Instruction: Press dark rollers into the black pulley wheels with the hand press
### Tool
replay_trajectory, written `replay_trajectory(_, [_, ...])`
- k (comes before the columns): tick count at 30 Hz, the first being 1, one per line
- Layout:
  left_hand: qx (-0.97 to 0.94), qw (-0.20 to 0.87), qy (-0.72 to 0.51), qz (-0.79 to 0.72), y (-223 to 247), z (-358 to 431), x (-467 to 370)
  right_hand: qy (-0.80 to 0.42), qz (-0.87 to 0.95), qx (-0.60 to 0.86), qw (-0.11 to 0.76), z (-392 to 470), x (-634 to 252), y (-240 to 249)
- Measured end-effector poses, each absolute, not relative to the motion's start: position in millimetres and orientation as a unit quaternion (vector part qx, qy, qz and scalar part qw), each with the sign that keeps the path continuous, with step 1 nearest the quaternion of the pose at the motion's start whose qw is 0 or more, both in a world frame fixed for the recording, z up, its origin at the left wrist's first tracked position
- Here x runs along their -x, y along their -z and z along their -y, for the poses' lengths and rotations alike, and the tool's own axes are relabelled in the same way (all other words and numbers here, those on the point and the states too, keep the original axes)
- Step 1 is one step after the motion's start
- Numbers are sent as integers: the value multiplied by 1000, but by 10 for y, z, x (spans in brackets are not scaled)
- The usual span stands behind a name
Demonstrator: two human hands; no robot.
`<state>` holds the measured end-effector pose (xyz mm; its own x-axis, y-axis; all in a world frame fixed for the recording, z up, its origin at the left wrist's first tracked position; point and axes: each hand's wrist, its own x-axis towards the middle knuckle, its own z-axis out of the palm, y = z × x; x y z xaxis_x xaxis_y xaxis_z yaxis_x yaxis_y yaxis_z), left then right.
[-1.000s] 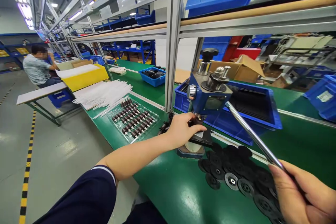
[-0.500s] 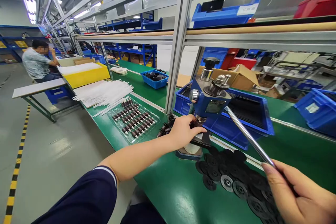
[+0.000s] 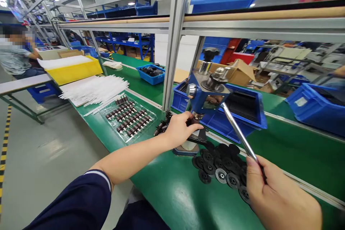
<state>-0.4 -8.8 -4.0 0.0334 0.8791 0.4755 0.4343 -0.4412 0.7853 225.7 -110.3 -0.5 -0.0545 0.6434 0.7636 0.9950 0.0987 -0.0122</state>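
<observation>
A blue hand-lever press (image 3: 208, 91) stands on the green bench. My right hand (image 3: 280, 190) is closed round the end of its steel lever (image 3: 238, 129), which slopes down towards me. Under the ram, my left hand (image 3: 178, 131) has thumb and fingers about a dark brown part (image 3: 196, 119), mostly hidden by the fingers. Black discs (image 3: 208, 168) lie heaped in front of the press, one silvery disc (image 3: 221, 175) among them. Left of the press are a pile of small dark parts (image 3: 163, 124) and a clear tray (image 3: 128, 140) with rows of brown rollers on white shafts.
Behind the press sits a blue bin (image 3: 258, 115) of black pieces. A metal post (image 3: 174, 43) rises beside it. White strips (image 3: 94, 90), a yellow box (image 3: 75, 72) and a small blue basket (image 3: 151, 75) are farther left. A seated person (image 3: 14, 57) works at far left.
My view has turned slightly right. The lever now slopes more steeply, and my right hand on it has come closer to the press. My left hand stays under the ram.
</observation>
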Motion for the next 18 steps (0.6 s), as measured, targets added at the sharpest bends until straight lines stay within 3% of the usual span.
replay_trajectory(2, [-682,213,-502,-487,37,90,-2,312,678,594,298,1113,-2249,-37])
replay_trajectory(12, [-679,221,-491,-498,20,117,-23,244,710,586,304,1170,-2312,-111])
replay_trajectory(18, [-682,228,-503,-480,88,98,-29,324,659,592,332,1140,-2247,16])
